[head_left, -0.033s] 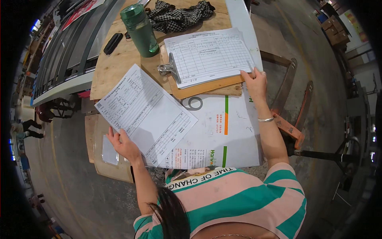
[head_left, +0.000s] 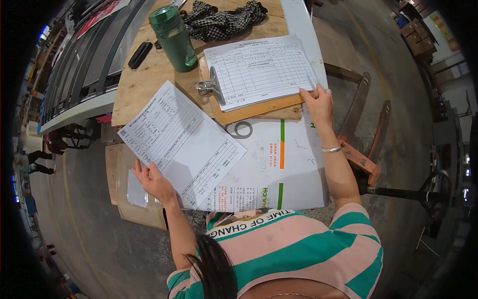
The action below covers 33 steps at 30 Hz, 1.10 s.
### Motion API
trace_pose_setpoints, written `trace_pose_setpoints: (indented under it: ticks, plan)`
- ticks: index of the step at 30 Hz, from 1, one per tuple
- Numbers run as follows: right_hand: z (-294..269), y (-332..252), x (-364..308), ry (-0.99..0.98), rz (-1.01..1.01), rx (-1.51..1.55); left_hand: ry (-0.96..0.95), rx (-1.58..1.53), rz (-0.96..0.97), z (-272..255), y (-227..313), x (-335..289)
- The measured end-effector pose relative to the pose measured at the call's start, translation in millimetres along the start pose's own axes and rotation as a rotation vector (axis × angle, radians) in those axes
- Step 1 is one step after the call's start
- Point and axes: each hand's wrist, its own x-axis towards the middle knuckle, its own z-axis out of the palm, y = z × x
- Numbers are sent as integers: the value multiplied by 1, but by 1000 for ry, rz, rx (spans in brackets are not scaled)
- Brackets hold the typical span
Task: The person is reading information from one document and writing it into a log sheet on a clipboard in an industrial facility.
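My left hand (head_left: 158,185) grips a loose printed form (head_left: 191,144) by its lower left edge. This sheet lies tilted over the white printed sack (head_left: 264,169) in front of me, its far part reaching onto the wooden board. My right hand (head_left: 319,105) is closed on the near right corner of a brown clipboard (head_left: 259,109), thumb on top. A metal clip (head_left: 213,87) at the clipboard's left end holds a stack of table forms (head_left: 264,72) with some handwriting. A thin pale stick-like thing (head_left: 312,82) shows by my right fingertips; its kind I cannot tell.
Beyond the clipboard stand a green bottle (head_left: 175,42) and a crumpled checked cloth (head_left: 224,20) on the wooden tabletop (head_left: 137,94). A black case-like object (head_left: 140,55) lies left of the bottle. An orange pallet jack (head_left: 361,162) is at the right, a slatted metal frame (head_left: 94,65) at the left.
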Motion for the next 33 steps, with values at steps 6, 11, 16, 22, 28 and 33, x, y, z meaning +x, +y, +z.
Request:
trace_pose_setpoints:
  ticks: [6,11,16,22,28,33]
  plan:
    - [0,5,1,-17,-36,-79,-21,43,-1,3,-2,-1]
    - [-4,-4,1,-77,-4,-50,4,-44,-26,4,-1,0]
    - [-4,-2,4,-92,-20,-43,7,-46,-15,5,-1,1]
    - [-13,-12,4,-149,5,56,-17,9,9,1,-10,1]
    - [-4,-10,9,-156,0,-165,-44,106,15,4,-1,-1]
    - [-5,-13,6,-185,-27,-216,-64,55,-16,4,2,1]
